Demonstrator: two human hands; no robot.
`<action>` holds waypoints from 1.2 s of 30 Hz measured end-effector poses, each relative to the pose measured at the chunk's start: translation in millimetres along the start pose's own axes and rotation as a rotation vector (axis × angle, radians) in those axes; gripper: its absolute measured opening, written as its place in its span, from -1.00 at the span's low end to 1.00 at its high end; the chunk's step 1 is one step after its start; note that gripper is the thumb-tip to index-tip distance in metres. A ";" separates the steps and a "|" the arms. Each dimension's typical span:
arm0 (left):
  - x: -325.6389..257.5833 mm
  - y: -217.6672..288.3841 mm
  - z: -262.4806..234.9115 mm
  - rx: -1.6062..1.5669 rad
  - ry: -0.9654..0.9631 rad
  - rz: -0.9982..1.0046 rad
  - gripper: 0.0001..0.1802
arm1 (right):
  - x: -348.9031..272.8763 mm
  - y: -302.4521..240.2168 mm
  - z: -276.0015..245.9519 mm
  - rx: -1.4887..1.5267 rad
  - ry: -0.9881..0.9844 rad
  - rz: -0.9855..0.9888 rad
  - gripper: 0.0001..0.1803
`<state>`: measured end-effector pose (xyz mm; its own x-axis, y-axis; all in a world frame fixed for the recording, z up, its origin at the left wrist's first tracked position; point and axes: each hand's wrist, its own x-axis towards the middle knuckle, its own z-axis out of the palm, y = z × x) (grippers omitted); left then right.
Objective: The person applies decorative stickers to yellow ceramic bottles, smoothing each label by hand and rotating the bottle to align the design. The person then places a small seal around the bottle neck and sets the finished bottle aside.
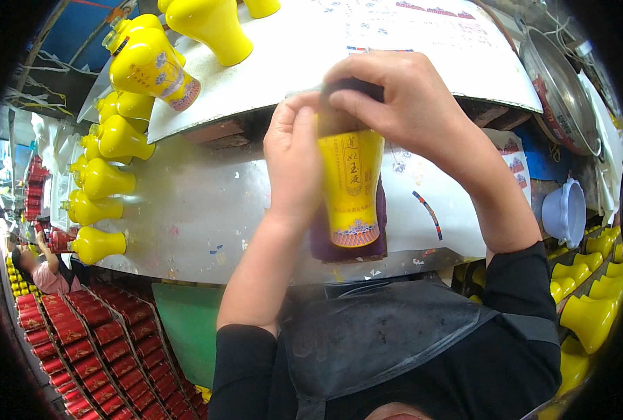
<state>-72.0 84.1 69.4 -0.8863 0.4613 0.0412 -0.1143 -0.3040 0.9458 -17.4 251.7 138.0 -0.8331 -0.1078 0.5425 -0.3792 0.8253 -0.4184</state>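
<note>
While the left hand [294, 157] curves along the left side of a yellow bottle [351, 189], its thumb and fingertips drawn together at the shoulder, whether it grips the bottle or something thin cannot be told. The bottle is between the two hands, its patterned foot toward the person. From the right, the right hand [378, 87] arches over its top, thumb and fingers closed on a dark pad [357, 89]; the neck is hidden.

A row of yellow bottles [101, 245] lines the left edge of the metal table [199, 203], and between it and the left forearm lies a broad open stretch. Past the hands, the edge of a raised white board [290, 56] crowds the far side. The table's near edge is just beyond the bottle's foot. To the right, a white sheet [458, 227] bearing a coloured strip [428, 215] gives flat room.

At far left, a co-worker [49, 274] is beyond stacked red boxes [94, 336]. The table's metal is flecked with scraps; a purple cloth [322, 245] shows around the bottle's foot. At right is a pale blue basin [563, 213], with more yellow bottles [591, 318] below.
</note>
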 end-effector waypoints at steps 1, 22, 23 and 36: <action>-0.4 0.5 0.0 -0.012 0.001 -0.001 -0.72 | 3.0 -0.7 2.0 -0.026 -0.012 0.041 -0.83; 5.6 8.7 -10.0 -0.145 0.044 -0.080 -0.75 | -50.5 -35.9 10.9 -0.162 -0.152 -0.534 -0.67; 5.1 8.7 -10.5 -0.171 0.037 -0.080 -0.76 | -54.2 -38.1 12.1 -0.163 -0.100 -0.444 -0.65; -23.0 -10.4 -9.3 0.799 -0.088 0.560 -0.45 | -46.1 -2.0 -9.0 -0.123 0.203 0.109 -0.69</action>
<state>-54.6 68.9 55.6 -0.6795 0.4929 0.5434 0.6788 0.1413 0.7206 25.4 260.0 120.4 -0.7638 0.0884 0.6393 -0.2294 0.8887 -0.3970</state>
